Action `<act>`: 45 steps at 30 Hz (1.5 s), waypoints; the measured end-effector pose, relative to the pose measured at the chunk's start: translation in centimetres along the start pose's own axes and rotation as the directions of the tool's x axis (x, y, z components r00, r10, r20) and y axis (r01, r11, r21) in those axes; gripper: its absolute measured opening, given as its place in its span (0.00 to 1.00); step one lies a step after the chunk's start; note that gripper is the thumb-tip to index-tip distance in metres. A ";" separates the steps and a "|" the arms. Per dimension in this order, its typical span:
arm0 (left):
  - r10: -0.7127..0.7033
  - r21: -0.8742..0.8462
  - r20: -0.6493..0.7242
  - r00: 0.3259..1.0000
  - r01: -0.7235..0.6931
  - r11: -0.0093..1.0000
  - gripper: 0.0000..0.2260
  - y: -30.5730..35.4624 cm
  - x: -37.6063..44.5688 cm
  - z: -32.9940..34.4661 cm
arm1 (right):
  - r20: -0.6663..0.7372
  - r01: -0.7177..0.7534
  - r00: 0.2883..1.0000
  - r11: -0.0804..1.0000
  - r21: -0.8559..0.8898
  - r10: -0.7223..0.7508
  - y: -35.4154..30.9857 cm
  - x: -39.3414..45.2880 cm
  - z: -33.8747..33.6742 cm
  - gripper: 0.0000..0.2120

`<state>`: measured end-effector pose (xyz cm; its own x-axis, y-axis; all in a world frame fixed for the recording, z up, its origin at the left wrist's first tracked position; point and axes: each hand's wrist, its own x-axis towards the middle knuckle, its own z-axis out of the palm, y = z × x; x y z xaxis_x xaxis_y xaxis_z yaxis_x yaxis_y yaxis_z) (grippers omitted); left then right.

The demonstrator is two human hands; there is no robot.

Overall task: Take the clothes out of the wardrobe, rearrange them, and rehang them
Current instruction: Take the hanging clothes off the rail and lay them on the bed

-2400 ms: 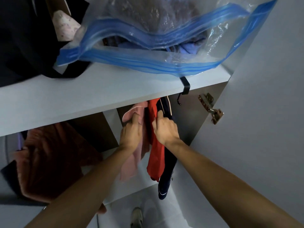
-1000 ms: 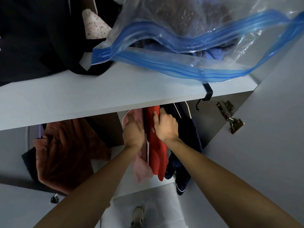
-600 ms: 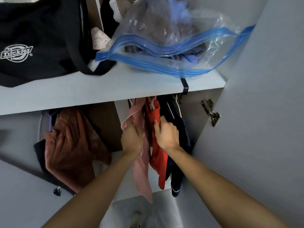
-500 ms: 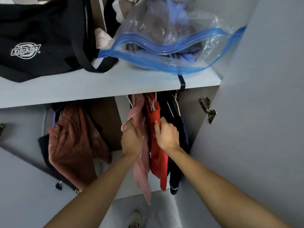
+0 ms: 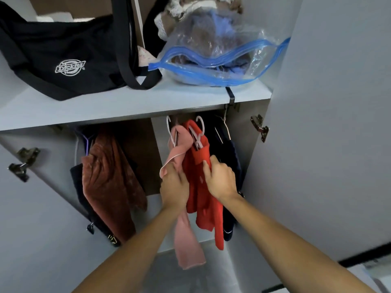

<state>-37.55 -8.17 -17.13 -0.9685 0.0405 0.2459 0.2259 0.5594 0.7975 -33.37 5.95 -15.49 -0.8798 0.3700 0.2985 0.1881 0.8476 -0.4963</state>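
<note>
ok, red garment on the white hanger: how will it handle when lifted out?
Probably floppy: the red garment drapes in loose folds below the right hand. Likely light, as it hangs off a thin white hanger. It could slide off, since it looks bunched there.

This is a home bedroom closet: a pale wardrobe (image 5: 317, 144) with hinged doors, a shelf (image 5: 105, 106) above the fingers carrying a black bag (image 5: 63, 58) and a zip storage bag of clothes (image 5: 211, 60), and garments on hangers (image 5: 200, 127) beneath it.
</note>
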 end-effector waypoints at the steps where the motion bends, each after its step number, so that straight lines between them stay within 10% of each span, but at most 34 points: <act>1: 0.012 -0.010 0.011 1.000 -0.012 1.000 0.04 -0.2 -0.3 -0.4 | -0.007 -0.010 1.000 1.000 -0.007 0.010 -0.2 -0.9 -0.1 0.16; 10: 0.174 -0.053 0.214 0.961 -0.166 0.985 0.03 -3.0 -6.6 -3.3 | -0.123 -0.200 0.972 0.980 0.004 0.199 -1.6 -13.3 -0.8 0.14; 19: 0.309 -0.261 0.542 0.781 -0.193 0.946 0.09 -4.4 -21.2 -5.3 | -0.323 -0.411 0.855 0.910 0.058 0.407 -2.5 -32.7 -3.5 0.14; 33: 0.557 -0.477 0.779 0.289 -0.304 0.825 0.06 -2.7 -47.2 -7.0 | -0.518 -0.729 0.507 0.663 0.169 0.689 -2.5 -63.8 -9.1 0.16; 45: 0.589 -0.613 0.776 -0.225 -0.486 0.623 0.12 0.6 -72.4 -9.8 | -0.639 -0.821 0.069 0.407 0.400 0.766 -4.1 -88.8 -13.0 0.14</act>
<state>33.76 -18.93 -29.06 0.2692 0.9630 -0.0134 0.6761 -0.1790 0.7147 49.66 -25.41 -29.39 0.3622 0.9181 0.1610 0.6247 -0.1109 -0.7729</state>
